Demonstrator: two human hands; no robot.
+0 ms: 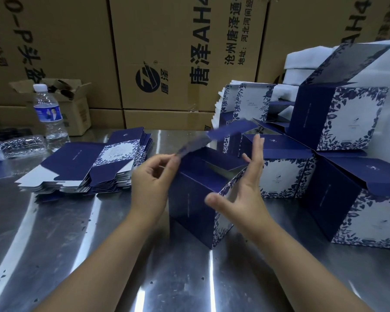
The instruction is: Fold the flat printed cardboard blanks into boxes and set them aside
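While the left hand [152,176] pinches the lid flap [225,131] edge, right hand [241,190] fingers [258,152] released, straight beside the box [193,206]

A shiny steel table [77,233] carries a stack of flat blanks [81,170] at left, a half-folded box [194,206] mid-table and finished boxes [338,118] at right. An upright water bottle [51,115] stands far left, a crushed bottle [18,146] lies beside it, and an open carton [77,104] perhaps rests behind.

Half-built box [194,199] stands upright on steel table [77,255], top not closed. L hand [154,176] pinches its blurred lid flap w/ thumb & forefinger. R hand [241,188] is flat, fingers straight, by box's floral side. Flat blanks [88,167] stacked at left, water bottle [50,113] behind them. Finished boxes [338,118] piled at right.
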